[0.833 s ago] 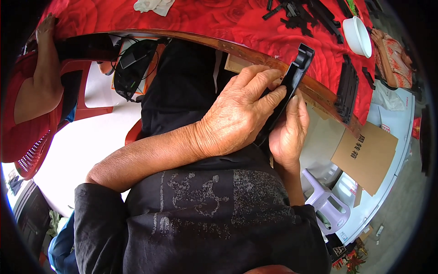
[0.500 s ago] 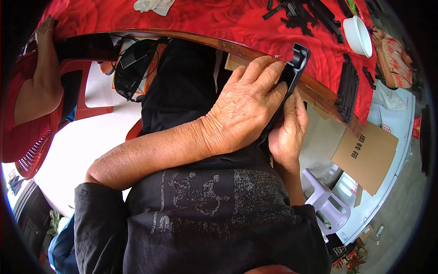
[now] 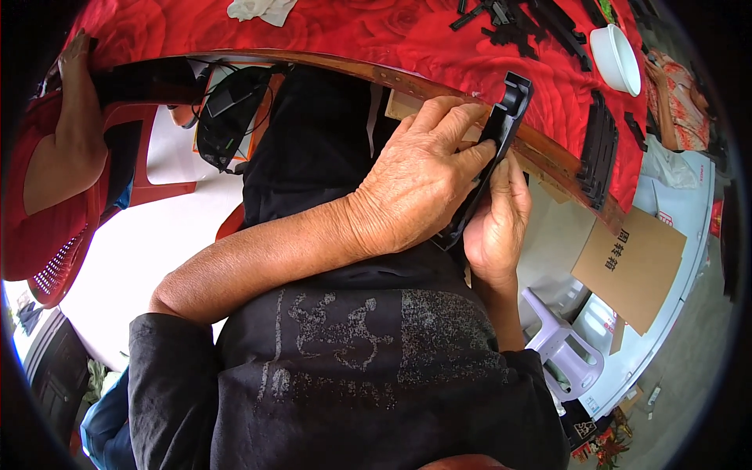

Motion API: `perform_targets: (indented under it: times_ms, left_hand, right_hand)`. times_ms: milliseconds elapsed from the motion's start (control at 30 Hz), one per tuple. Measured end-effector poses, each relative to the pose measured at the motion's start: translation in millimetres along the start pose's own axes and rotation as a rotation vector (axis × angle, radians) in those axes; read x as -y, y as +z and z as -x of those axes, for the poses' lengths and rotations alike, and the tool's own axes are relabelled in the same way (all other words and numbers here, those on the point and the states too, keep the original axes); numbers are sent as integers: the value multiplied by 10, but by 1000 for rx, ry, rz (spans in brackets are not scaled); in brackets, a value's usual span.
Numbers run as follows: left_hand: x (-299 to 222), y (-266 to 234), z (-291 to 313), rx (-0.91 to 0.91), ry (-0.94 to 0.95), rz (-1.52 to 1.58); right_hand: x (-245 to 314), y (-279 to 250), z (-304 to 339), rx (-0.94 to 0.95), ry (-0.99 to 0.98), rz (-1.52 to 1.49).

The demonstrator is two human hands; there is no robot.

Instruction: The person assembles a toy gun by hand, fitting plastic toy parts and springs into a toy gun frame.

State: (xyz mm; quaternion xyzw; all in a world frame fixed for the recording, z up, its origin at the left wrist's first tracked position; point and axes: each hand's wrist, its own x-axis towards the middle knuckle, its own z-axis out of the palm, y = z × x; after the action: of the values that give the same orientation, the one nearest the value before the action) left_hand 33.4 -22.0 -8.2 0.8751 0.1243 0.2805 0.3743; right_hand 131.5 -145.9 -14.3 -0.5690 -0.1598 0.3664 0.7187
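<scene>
Red tablecloth (image 3: 352,35), black part (image 3: 511,110), left hand (image 3: 423,176) slightly higher now

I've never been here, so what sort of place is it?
Maybe a small home workshop: a held black part, black strips on a red tablecloth, and cardboard nearby.

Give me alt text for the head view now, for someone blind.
A person's left hand and right hand hold a long, black, trough-shaped part before a wooden-edged table with a red, rose-patterned cloth. On the cloth are more black parts and a round white basin.
</scene>
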Motion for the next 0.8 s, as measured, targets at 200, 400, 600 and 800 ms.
perform_targets:
  times_ms: [200, 400, 600, 800]
  left_hand:
    - [36, 13, -3, -53, 71, -60]
    - [25, 30, 73, -58, 65, 0]
    - [42, 19, 87, -90, 86, 16]
    - [47, 14, 105, -52, 61, 8]
  right_hand:
    - [34, 35, 2, 17, -5, 8]
    - [30, 12, 11, 104, -30, 2]
    - [11, 17, -2, 55, -29, 26]
    - [-13, -11, -7, 88, -24, 18]
